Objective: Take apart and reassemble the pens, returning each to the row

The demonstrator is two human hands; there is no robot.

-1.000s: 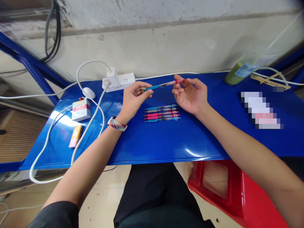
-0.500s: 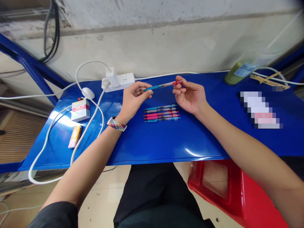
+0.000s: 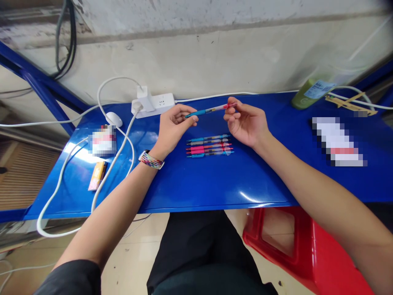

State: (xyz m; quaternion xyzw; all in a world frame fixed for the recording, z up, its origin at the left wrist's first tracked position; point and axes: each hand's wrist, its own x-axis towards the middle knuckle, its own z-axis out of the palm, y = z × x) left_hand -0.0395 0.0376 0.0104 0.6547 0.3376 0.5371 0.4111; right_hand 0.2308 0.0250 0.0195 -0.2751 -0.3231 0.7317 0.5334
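Note:
I hold one pen [image 3: 210, 110] level above the blue table [image 3: 215, 184], with a blue grip at its left end and a red part at its right end. My left hand [image 3: 173, 127] pinches the blue end. My right hand [image 3: 245, 123] pinches the red end, its other fingers curled. Under the hands several pens [image 3: 209, 146] lie side by side in a row on the table, blue and pink ones.
A white power strip [image 3: 155, 104] with a plugged charger and white cables [image 3: 113, 159] lies at the back left, beside a white mouse [image 3: 114, 119], a small box [image 3: 102, 141] and an orange lighter [image 3: 97, 175]. A green bottle [image 3: 310, 92] lies far right. A red stool [image 3: 307, 250] stands below.
Nearly nothing has moved. The pen's right end and my right hand have shifted very slightly left.

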